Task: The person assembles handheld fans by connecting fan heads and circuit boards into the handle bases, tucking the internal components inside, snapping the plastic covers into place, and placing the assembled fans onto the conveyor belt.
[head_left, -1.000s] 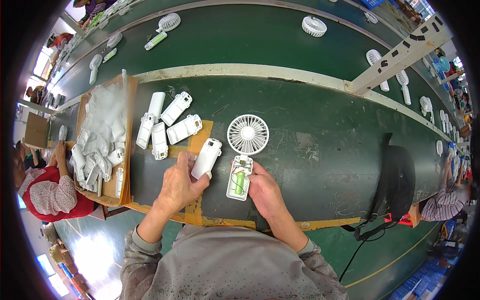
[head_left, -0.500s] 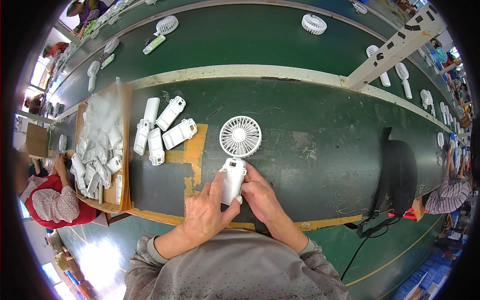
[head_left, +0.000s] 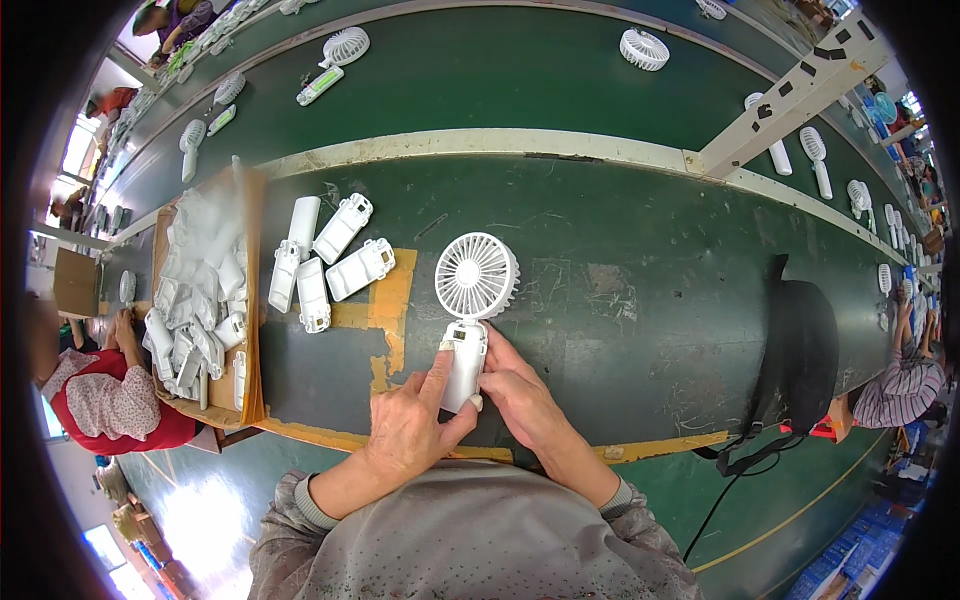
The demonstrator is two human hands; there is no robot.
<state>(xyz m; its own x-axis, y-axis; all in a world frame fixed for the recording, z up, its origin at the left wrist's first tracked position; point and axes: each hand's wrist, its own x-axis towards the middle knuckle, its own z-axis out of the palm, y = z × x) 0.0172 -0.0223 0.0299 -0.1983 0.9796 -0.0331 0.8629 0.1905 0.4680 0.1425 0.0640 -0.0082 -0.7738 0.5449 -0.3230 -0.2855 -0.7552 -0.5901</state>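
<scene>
The handheld fan lies on the dark workbench directly in front of the person, grille facing up and handle pointing toward the body. A white handle cover lies over the handle. The left hand grips the cover, index finger near its upper end and thumb at its lower end. The right hand supports the handle from the right, its fingers narrowly bent against the side; the tips are partly hidden. The cover conceals the inside of the handle, so its seating cannot be told.

Surroundings: five loose covers lie to the left of the fan, beside yellow tape. Farther left, a cardboard box holds more white parts and translucent plastic. A black padded item with straps occupies the right end of the workbench, well apart from the hands.

Obstructions: a pale rail separates the workbench from the green belt, where further fans lie. At the right, a slanted post partly blocks the view of one fan on the belt
</scene>
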